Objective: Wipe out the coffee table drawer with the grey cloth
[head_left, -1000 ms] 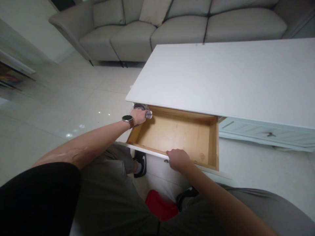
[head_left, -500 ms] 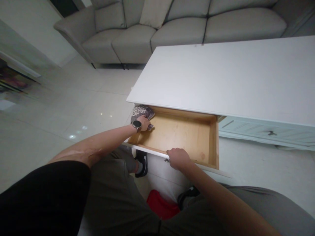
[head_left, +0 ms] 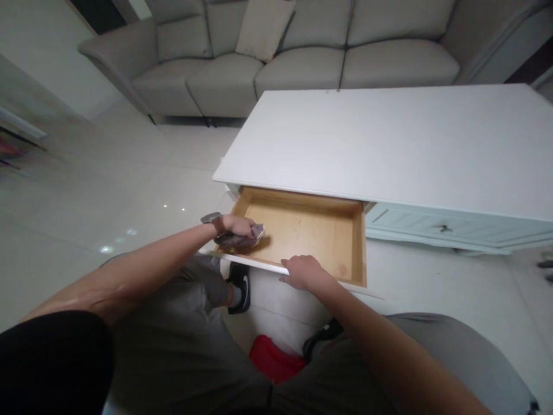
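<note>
A wooden drawer (head_left: pixel 319 230) stands pulled out from under a white table (head_left: pixel 389 144). My left hand (head_left: pixel 237 226), with a watch on its wrist, presses a grey patterned cloth (head_left: pixel 250 237) onto the drawer's bottom in the near left corner. My right hand (head_left: pixel 305 272) grips the drawer's white front edge near its middle. The inside of the drawer holds nothing else that I can see.
A grey sofa (head_left: pixel 276 52) with a cushion stands behind the table. A second, shut drawer (head_left: pixel 440 227) with a dark knob lies to the right. Glossy floor tiles spread to the left. A red object (head_left: pixel 272 360) lies on the floor between my shoes.
My left hand has drawn the cloth from the drawer's far left corner along the left side to the near left corner. My right hand has stayed on the front edge.
</note>
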The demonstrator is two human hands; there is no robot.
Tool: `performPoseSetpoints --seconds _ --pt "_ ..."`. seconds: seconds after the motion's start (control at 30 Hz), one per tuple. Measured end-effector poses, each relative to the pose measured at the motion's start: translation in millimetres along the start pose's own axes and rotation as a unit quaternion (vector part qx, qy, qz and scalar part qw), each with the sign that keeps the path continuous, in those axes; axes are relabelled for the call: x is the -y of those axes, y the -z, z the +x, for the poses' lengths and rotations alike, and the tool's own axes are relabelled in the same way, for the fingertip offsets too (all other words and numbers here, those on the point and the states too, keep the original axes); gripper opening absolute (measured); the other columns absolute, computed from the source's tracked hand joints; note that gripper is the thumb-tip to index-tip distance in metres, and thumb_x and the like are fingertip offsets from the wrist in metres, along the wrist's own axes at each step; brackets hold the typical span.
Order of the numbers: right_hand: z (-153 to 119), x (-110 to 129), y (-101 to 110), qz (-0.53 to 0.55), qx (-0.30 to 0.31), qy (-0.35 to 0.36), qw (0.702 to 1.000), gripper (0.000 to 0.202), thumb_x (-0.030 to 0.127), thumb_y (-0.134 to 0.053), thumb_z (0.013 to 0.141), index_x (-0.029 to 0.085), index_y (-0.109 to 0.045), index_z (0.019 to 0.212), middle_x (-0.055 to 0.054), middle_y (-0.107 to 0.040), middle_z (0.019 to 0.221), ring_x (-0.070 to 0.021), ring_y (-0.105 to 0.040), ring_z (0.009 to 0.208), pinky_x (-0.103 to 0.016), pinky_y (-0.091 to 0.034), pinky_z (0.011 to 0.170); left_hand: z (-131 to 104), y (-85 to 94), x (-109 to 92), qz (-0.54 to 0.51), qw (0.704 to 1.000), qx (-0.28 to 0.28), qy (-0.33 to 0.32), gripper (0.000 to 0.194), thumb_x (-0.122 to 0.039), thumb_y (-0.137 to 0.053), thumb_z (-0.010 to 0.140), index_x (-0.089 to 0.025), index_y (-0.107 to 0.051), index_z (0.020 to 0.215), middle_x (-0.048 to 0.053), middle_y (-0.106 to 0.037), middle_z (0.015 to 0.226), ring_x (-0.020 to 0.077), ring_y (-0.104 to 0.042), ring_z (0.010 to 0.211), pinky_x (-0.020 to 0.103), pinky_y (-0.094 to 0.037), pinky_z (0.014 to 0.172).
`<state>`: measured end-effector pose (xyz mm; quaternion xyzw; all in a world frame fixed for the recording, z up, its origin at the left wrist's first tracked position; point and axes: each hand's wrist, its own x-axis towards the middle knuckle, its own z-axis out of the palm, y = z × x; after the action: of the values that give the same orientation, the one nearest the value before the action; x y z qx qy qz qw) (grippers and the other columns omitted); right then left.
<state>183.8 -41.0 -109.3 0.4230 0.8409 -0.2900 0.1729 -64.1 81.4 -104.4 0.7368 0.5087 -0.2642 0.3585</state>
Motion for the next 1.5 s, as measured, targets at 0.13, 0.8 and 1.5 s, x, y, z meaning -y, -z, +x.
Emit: performPoseSetpoints --seconds 0.13,0.8,1.5 --pt "-10.8 -19.3 23.4 0.111 -0.162 0.01 0.98 0.076 0.06 -0.061 0.09 0.016 -0.047 0.149 -0.02 -0.061 0.139 -0.0335 -0.06 0.126 -0.047 -0.048 0.104 -39.8 31.7 -21.2 -0.088 0.989 -0.044 -0.11 0.043 -0.036 -0.061 0.086 -0.015 -0.068 0.123 0.008 -0.073 0.126 0.0239 -0.066 0.11 0.032 -0.049 0.102" --pt "-16.5 -56.9 58.0 0.372 -0.324 -0.092 0.865 0.038 0.046 -0.075 0.068 0.014 -0.073 0.087 -0.004 -0.072 0.077 -0.021 -0.063 0.071 -0.032 -0.049 0.068 -97.1 27.4 -65.3 0.007 0.927 -0.323 -0.189 0.03 -0.029 -0.055 0.095 -0.016 -0.065 0.12 0.013 -0.074 0.115 0.0255 -0.069 0.103 0.035 -0.051 0.086" --pt "12.4 -45.4 39.3 0.048 -0.311 -0.017 0.949 0.057 0.046 -0.058 0.093 0.017 -0.058 0.141 -0.016 -0.065 0.136 -0.0294 -0.061 0.123 -0.044 -0.047 0.105 -133.0 -12.8 -62.9 0.075 0.983 -0.108 -0.129 0.033 -0.026 -0.059 0.088 -0.015 -0.077 0.113 0.023 -0.075 0.111 0.0333 -0.073 0.095 0.04 -0.056 0.077"
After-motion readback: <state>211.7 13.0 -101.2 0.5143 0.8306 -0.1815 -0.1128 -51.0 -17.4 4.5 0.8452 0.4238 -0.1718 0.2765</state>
